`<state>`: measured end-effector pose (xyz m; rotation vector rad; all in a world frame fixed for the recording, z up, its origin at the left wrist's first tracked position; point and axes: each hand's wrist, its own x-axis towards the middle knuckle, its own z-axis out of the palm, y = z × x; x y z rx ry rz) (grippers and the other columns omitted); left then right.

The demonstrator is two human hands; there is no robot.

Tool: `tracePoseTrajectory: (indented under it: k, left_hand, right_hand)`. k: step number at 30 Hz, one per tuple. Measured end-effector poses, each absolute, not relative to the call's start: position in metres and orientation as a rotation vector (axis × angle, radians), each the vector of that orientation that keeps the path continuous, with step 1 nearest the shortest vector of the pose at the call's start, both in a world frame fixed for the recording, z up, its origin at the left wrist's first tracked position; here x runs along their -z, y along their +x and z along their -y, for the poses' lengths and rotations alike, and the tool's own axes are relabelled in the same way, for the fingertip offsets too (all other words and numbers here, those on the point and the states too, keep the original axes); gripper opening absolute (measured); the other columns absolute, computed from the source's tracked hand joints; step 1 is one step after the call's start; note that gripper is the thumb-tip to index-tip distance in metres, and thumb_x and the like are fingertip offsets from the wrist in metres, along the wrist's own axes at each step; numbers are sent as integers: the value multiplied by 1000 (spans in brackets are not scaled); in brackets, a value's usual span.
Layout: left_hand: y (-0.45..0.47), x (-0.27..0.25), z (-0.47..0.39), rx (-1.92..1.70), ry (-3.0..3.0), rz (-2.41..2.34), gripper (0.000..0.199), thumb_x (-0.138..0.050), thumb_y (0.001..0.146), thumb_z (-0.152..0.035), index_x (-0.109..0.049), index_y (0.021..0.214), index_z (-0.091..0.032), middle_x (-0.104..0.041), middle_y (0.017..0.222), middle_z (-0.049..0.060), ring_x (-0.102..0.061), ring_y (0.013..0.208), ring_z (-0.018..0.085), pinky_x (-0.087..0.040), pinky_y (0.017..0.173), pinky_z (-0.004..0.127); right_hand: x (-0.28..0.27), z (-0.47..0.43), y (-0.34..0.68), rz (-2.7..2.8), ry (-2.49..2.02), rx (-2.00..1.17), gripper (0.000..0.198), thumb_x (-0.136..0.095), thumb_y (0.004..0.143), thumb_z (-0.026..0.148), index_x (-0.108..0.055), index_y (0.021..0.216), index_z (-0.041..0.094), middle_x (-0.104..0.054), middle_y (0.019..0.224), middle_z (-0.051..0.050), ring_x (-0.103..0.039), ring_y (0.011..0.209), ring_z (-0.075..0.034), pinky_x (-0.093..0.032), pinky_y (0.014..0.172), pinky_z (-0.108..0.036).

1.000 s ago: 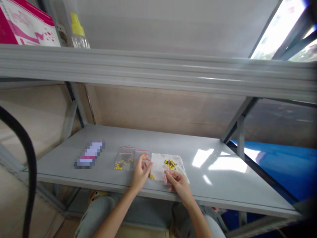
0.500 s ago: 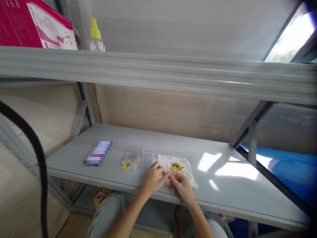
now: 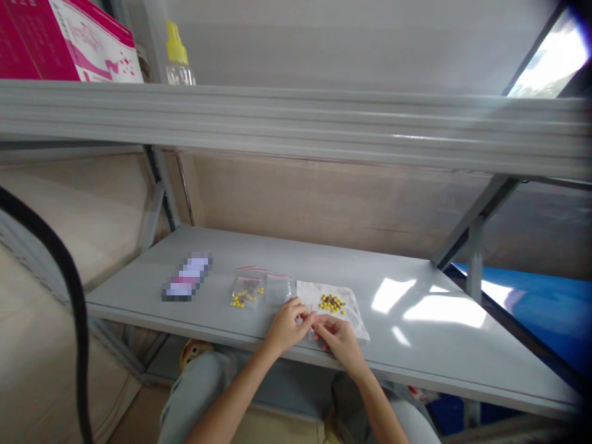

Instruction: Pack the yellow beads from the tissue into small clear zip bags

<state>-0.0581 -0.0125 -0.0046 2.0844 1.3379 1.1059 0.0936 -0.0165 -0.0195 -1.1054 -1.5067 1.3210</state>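
Note:
My left hand (image 3: 289, 324) and my right hand (image 3: 340, 339) meet at the front of the table, fingertips pinched together on a small clear zip bag (image 3: 311, 308). Most of that bag is hidden by my fingers; a thin reddish strip shows above them. Just beyond my right hand lies a white cloth (image 3: 354, 311) with a pile of small yellow and dark brown beads (image 3: 332, 303) on it. A flat clear zip bag (image 3: 278, 286) with a red strip lies beyond my left hand. Left of it are overlapping zip bags (image 3: 246, 294) with yellow and dark beads inside.
A phone (image 3: 187, 277), blurred out, lies on the left of the grey table (image 3: 152, 271). A shelf beam (image 3: 296, 120) crosses above, carrying a pink box (image 3: 69, 40) and a yellow-capped bottle (image 3: 178, 55). A black cable (image 3: 76, 296) hangs at left.
The camera view has shifted slightly, so the table sits a little higher in the picture. Both hands stay together, pinching the small bag, with only slight finger movement.

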Motion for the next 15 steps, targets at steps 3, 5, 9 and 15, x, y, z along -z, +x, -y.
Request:
tracePoseTrajectory:
  k: [3,5,9,15]
  left_hand:
    - [-60,4,12,-1017,2127,-1307,33,-42,88,-29,-53,60,-16,-49,68,0,-49,68,12,-37,63,22]
    - [-61,3,12,-986,2151,-1280,35,-40,89,-29,-54,60,-16,-49,67,0,-49,68,12,-38,65,23]
    - [-62,2,12,-995,2152,-1261,35,-40,90,-29,-54,60,-16,-50,67,0,-49,69,12,-38,66,23]
    - [-62,6,12,-997,2147,-1270,35,-39,89,-26,-50,57,-16,-50,66,0,-49,67,12,-36,64,22]
  right_hand:
    - [18,18,93,1510,-1118,-1283,46,-61,71,58,-67,78,13,-58,56,-2,-47,47,-10,-37,40,-19]
    - [16,19,92,1505,-1125,-1270,46,-61,70,59,-67,76,14,-58,56,-2,-46,46,-9,-37,40,-19]
    - [13,20,90,1501,-1126,-1263,48,-61,69,60,-67,75,13,-59,56,-2,-44,44,-8,-36,39,-19]
    - [18,16,92,1548,-1088,-1305,45,-60,71,58,-66,77,13,-56,55,0,-43,45,-7,-34,39,-17]
